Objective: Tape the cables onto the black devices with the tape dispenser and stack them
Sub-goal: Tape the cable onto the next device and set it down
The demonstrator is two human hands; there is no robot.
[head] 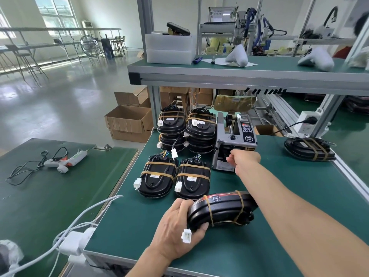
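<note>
The black device [219,210], already crossed by tape bands, is tilted on the green table [129,226], gripped at its near end by the left hand [179,226], beside whose thumb sits its white connector [186,235]. The right hand [243,160] reaches ahead to the tape dispenser [233,140], fingers curled at its outlet, though whether they pinch tape cannot be told. Left of the right forearm lie two taped devices [175,176], with taller stacks [185,128] beyond them.

Single head-worn, wide-angle view, looking forward and down over a green workbench [279,196] at close range. Both forearms enter from the lower edge, with the tape dispenser [233,144] near centre. An upper shelf [239,74] and the room beyond fill the top.
</note>
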